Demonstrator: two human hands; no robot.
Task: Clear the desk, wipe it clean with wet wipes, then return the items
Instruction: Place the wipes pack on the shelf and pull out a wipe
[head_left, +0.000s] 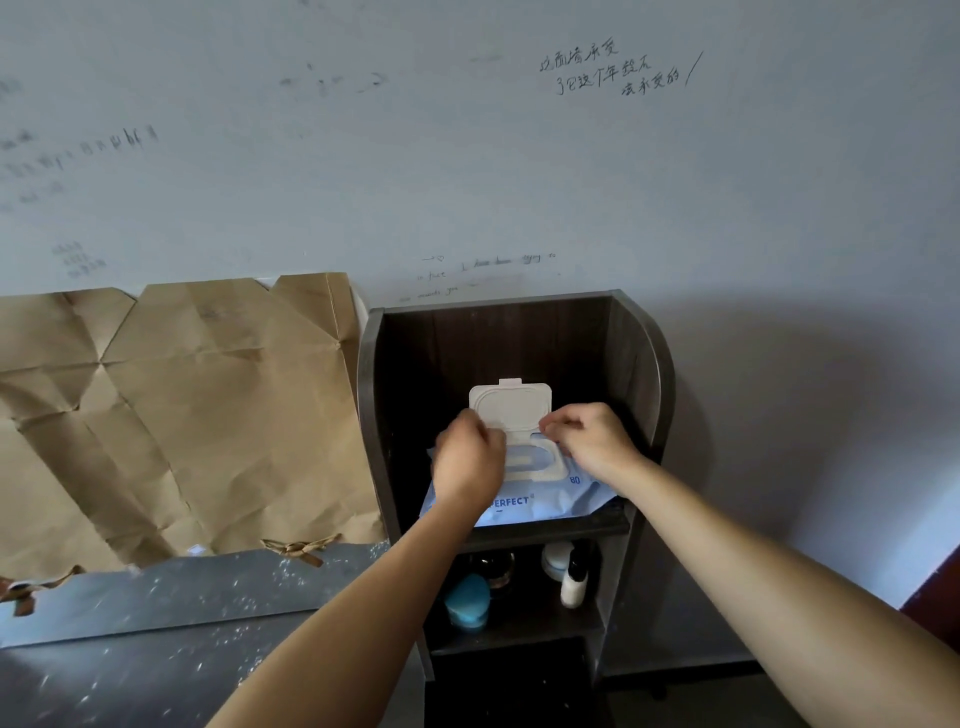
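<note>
The wet wipes pack (540, 501) lies on the upper shelf of the shelf unit (644, 374), its lid (511, 405) flipped up. The left hand (467, 460) and right hand (592, 439) curl at the lid's two sides; I cannot tell whether either grips anything.

Left forearm (363, 618), right forearm (753, 566) bare up to frame edge — left hand (467, 462), right hand (592, 441) bare too

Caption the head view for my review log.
Left hand and right hand at the open-lidded wet wipes pack on the shelf unit.
</note>
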